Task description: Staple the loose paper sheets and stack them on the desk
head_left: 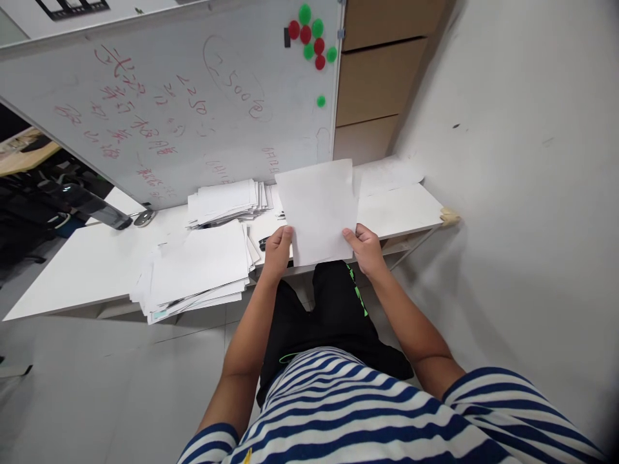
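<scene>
A blank white sheet of paper (319, 209) is held up over the table's front edge, between both hands. My left hand (278, 250) pinches its left edge near the bottom, thumb on the front. On the opposite edge, my right hand (366, 250) grips the paper with the thumb in front and the fingers behind. Whether it is one sheet or a few together I cannot tell. To the left of my left hand lies a large, uneven paper stack (198, 267) that juts over the table's front edge. Behind it sits a second paper stack (225, 201).
The white table (91, 261) runs along a whiteboard (159, 122) with red writing and round magnets. A clear bottle (99, 207) and a computer mouse (144, 218) are at the left. Cardboard boxes (374, 80) stand behind, beside the right-hand wall (522, 193).
</scene>
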Demonstrator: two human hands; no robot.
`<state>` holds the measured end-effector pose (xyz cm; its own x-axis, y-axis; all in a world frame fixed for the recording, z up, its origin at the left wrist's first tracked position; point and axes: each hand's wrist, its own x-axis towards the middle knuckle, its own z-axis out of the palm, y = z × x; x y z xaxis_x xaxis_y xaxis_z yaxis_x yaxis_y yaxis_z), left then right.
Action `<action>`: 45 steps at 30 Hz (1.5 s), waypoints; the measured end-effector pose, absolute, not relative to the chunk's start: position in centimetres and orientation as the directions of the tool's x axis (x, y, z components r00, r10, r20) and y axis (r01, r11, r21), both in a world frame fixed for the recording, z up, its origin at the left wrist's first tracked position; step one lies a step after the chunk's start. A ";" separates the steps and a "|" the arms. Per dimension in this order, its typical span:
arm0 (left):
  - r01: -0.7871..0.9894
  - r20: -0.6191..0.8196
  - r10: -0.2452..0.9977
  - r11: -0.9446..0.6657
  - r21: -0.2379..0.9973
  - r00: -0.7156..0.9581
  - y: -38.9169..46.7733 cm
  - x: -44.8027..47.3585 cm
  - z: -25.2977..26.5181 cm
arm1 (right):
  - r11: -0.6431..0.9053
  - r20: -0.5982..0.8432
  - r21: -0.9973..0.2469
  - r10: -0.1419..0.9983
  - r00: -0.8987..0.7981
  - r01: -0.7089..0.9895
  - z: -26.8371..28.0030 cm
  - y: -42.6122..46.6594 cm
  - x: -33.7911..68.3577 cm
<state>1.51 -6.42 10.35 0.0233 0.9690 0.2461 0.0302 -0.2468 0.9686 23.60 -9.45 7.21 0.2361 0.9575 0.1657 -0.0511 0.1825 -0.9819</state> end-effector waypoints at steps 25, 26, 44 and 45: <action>0.109 0.235 0.972 -0.235 0.966 0.012 -3.6 2.2 7.7 | 0.282 0.277 -0.959 0.930 0.240 0.015 6.4 -5.6 22.1; 0.131 0.236 0.972 -0.235 0.963 0.009 -3.3 2.3 6.6 | 0.241 0.240 -0.970 0.942 0.234 0.025 5.5 -5.2 21.8; 0.350 0.247 0.963 -0.197 0.916 -0.104 -5.0 2.8 1.6 | 0.065 0.145 -0.969 0.931 0.335 0.237 0.2 -5.6 18.3; 0.349 0.242 0.963 -0.188 0.918 -0.117 -5.2 2.7 1.6 | 0.059 0.138 -0.969 0.933 0.331 0.238 0.1 -5.8 18.4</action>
<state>2.71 -5.17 1.59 -0.1170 0.9632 0.2422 0.3493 -0.1883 0.9179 18.41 -5.78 0.12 0.3309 0.9334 0.1385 0.2382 0.0594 -0.9694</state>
